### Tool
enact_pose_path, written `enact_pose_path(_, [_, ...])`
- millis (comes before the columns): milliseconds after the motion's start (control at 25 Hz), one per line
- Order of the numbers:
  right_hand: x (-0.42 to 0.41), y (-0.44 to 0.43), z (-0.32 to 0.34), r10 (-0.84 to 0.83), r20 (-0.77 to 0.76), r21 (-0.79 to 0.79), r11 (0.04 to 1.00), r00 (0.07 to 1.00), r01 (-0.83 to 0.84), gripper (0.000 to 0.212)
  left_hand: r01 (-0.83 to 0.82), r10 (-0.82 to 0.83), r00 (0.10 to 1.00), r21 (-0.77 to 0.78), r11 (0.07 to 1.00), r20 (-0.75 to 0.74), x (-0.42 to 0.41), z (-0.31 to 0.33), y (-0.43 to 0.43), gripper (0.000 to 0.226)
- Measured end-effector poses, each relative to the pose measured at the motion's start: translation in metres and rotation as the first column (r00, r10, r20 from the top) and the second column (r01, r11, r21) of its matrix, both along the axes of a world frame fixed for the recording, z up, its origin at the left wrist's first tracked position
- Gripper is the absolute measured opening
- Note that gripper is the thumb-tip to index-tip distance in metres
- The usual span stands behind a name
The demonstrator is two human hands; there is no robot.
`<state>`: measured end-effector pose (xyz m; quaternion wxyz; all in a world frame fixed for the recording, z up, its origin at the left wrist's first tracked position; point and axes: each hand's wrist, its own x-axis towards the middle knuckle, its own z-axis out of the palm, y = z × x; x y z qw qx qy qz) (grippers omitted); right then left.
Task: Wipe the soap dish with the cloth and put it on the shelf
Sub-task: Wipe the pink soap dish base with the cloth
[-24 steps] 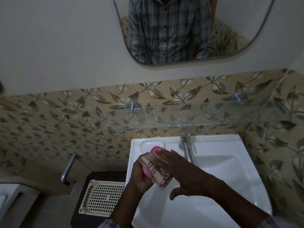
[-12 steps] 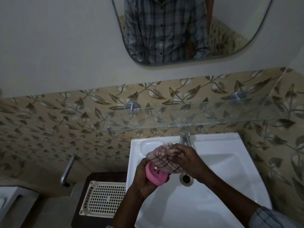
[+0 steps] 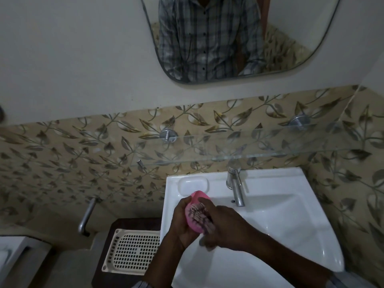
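Just below the middle of the frame, the left hand [image 3: 182, 223] cups the soap dish [image 3: 198, 196] from the left, with its fingers curled round the rim. The right hand [image 3: 226, 227] reaches in from the lower right. Its fingers are bent over the bunched cloth [image 3: 199, 215] and press it into the dish (the fingertips are blurred). Both hands sit over the left part of the white sink [image 3: 291, 215], close to its left edge and lower left of the tap [image 3: 235, 188]. The glass shelf [image 3: 259, 146] spans the tiled wall higher in the frame, well apart from the hands. The dish is pink and oval, and its upper end shows above the pale, dark-checked cloth.
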<state>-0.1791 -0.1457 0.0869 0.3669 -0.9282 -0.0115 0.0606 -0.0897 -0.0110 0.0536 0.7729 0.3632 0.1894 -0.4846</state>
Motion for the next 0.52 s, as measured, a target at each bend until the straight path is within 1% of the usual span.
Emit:
enact_pose_path(40, [-0.006, 0.0, -0.004, 0.075, 0.023, -0.044, 0.996, 0.997, -0.074, 0.101, 0.011, -0.012, 1.0, -0.022, 1.0, -0.024, 0.001, 0.0, 0.004, 0.059])
enact_pose_path(80, [-0.011, -0.004, -0.009, 0.152, 0.092, -0.117, 0.983, 0.984, -0.141, 0.107, 0.029, -0.031, 0.999, -0.054, 0.998, -0.04, 0.003, 0.002, 0.007, 0.062])
enact_pose_path(120, [-0.015, -0.008, -0.013, 0.23, 0.182, -0.218, 0.957, 0.956, -0.189, 0.11, 0.049, -0.053, 0.997, -0.078, 0.996, -0.05, 0.006, 0.005, 0.008, 0.064])
enact_pose_path(160, [-0.019, -0.009, -0.019, 0.279, 0.278, -0.315, 0.931, 0.919, -0.187, 0.109, 0.07, -0.074, 0.996, -0.083, 0.994, -0.056, 0.007, 0.008, 0.009, 0.065])
enact_pose_path(200, [-0.02, -0.005, -0.024, 0.29, 0.386, -0.36, 0.922, 0.876, -0.146, 0.098, 0.101, -0.105, 0.993, -0.082, 0.992, -0.054, 0.008, 0.01, 0.009, 0.065])
enact_pose_path(280, [-0.017, 0.004, -0.037, 0.247, 0.584, -0.269, 0.958, 0.773, -0.102, 0.059, 0.154, -0.158, 0.987, -0.08, 0.985, -0.036, 0.007, 0.014, 0.009, 0.062])
enact_pose_path(320, [-0.014, 0.002, -0.04, 0.255, 0.625, -0.23, 0.963, 0.738, -0.138, 0.05, 0.166, -0.169, 0.985, -0.087, 0.982, -0.035, 0.006, 0.015, 0.011, 0.06])
enact_pose_path(360, [-0.01, -0.01, -0.038, 0.312, 0.62, -0.24, 0.949, 0.72, -0.204, 0.046, 0.177, -0.182, 0.982, -0.106, 0.979, -0.045, 0.005, 0.015, 0.013, 0.058])
enact_pose_path(400, [-0.005, -0.024, -0.034, 0.388, 0.6, -0.296, 0.92, 0.7, -0.257, 0.042, 0.209, -0.216, 0.975, -0.124, 0.97, -0.044, 0.005, 0.018, 0.014, 0.057])
enact_pose_path(440, [0.002, -0.039, -0.031, 0.429, 0.61, -0.349, 0.9, 0.666, -0.261, 0.037, 0.242, -0.25, 0.968, -0.151, 0.958, -0.032, 0.005, 0.021, 0.015, 0.056])
enact_pose_path(480, [0.011, -0.05, -0.029, 0.418, 0.64, -0.37, 0.903, 0.645, -0.218, 0.034, 0.236, -0.246, 0.969, -0.185, 0.954, -0.032, 0.007, 0.027, 0.014, 0.055])
enact_pose_path(520, [0.015, -0.05, -0.03, 0.355, 0.659, -0.345, 0.926, 0.663, -0.153, 0.035, 0.204, -0.223, 0.973, -0.229, 0.952, -0.058, 0.009, 0.031, 0.011, 0.055])
